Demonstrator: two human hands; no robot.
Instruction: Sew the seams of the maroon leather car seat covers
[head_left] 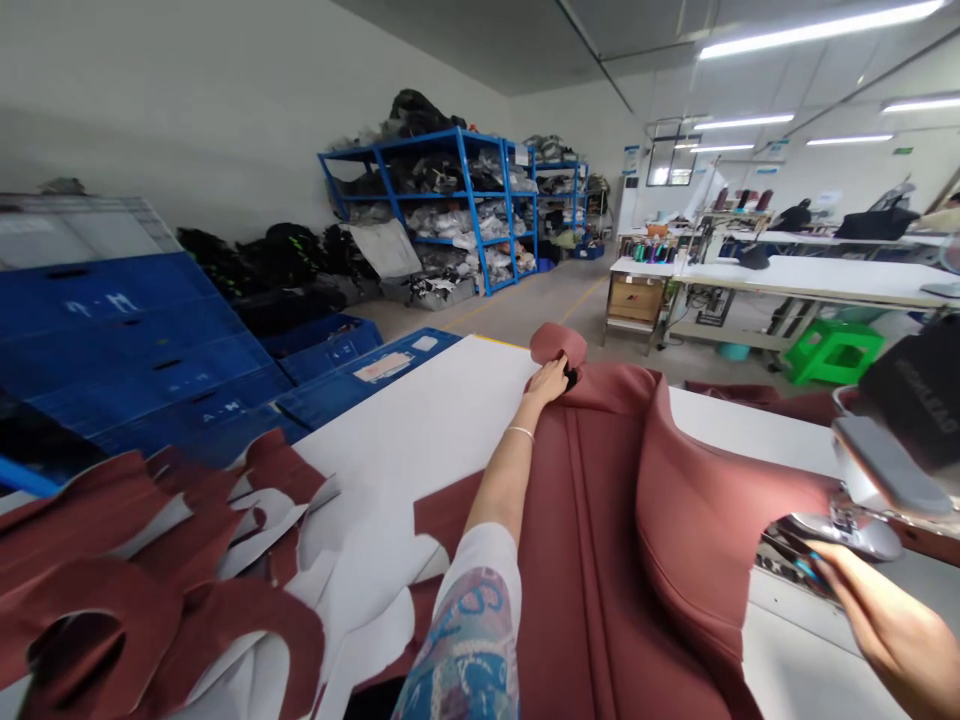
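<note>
A large reddish-brown leather-like cover (pixel 592 560) with stitched seams spreads over the white table and runs right to the sewing machine (pixel 862 510). My left hand (pixel 551 380) reaches forward and is closed on the far end of this cover, where a flap folds up and a bit of black shows beneath the fingers. My right hand (pixel 877 605) is beside the machine's needle area, its fingers closed round a small dark tool with a blue part (pixel 807 567), its kind not clear. The cover's right edge lies at the machine's presser foot.
Loose reddish-brown cut pieces (pixel 112 600) with pale backing heap on the left of the white table (pixel 390 440). Blue crates (pixel 135 330) stand beyond them. Blue shelving (pixel 465 200) is filled with bags. A green stool (pixel 836 350) and another worktable (pixel 795 278) are behind the machine.
</note>
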